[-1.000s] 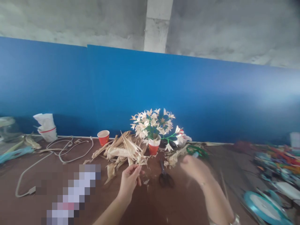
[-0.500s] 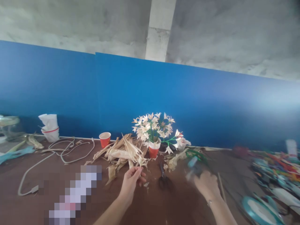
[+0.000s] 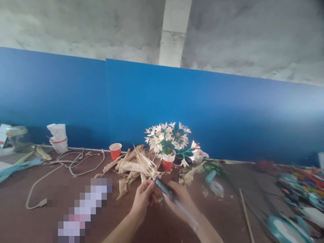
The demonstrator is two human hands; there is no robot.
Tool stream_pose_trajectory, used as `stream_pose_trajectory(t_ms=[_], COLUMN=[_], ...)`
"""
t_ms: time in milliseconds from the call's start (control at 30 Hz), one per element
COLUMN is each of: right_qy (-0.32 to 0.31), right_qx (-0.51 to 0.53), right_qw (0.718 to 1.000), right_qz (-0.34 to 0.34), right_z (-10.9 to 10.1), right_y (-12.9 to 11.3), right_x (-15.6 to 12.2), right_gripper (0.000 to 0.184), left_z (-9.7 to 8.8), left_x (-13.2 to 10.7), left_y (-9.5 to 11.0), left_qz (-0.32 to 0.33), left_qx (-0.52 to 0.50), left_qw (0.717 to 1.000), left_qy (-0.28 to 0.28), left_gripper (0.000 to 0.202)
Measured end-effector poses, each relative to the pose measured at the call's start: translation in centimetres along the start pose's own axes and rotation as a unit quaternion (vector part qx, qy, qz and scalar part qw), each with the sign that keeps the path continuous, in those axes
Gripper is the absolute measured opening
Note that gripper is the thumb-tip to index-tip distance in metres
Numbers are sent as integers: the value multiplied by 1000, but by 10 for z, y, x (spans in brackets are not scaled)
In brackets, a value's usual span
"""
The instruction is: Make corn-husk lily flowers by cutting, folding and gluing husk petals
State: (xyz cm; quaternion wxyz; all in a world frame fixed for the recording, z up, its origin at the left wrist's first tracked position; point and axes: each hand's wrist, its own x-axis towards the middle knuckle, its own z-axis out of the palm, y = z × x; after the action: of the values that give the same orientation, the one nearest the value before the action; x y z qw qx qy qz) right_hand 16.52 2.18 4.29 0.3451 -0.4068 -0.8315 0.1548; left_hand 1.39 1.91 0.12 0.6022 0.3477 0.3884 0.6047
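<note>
Fingers (image 3: 149, 188) of the left hand (image 3: 142, 199) are pinched together on a husk strip (image 3: 152, 177), low over the counter (image 3: 227, 211) at the near edge of the husk pile (image 3: 133, 165). The right hand (image 3: 182, 202) is curled tight round dark scissors (image 3: 164, 186), tip toward the strip; blur hides whether the blades gape. The strip looks light, papery and brittle, apt to split along the grain, so best pinched gently near its base.
</note>
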Motion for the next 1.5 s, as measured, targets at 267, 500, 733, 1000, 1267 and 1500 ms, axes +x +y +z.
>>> stream_pose_trajectory(t_ms=[267, 500, 733, 1000, 1267, 1500], right_qy=[68, 70, 64, 69, 68, 68], right_qx=[-9, -23, -37, -47, -55, -56], right_qw=[998, 997, 997, 996, 996, 996], right_qz=[17, 31, 31, 32, 26, 25], right_z=[25, 27, 25, 24, 26, 25], right_y=[14, 16, 15, 14, 16, 15], right_x=[-11, -12, -11, -11, -11, -11], right_gripper=[10, 9, 9, 9, 12, 12], left_z=[-3, 2, 1, 3, 3, 3], left_x=[3, -1, -1, -2, -3, -3], left_y=[-5, -1, -1, 1, 2, 2], left_qz=[11, 4, 10, 1, -6, -6], left_qx=[11, 25, 37, 34, 32, 27], left_qw=[1000, 999, 999, 999, 999, 1000], left_qy=[3, 20, 19, 15, 14, 11], left_gripper=[33, 35, 34, 36, 38, 36])
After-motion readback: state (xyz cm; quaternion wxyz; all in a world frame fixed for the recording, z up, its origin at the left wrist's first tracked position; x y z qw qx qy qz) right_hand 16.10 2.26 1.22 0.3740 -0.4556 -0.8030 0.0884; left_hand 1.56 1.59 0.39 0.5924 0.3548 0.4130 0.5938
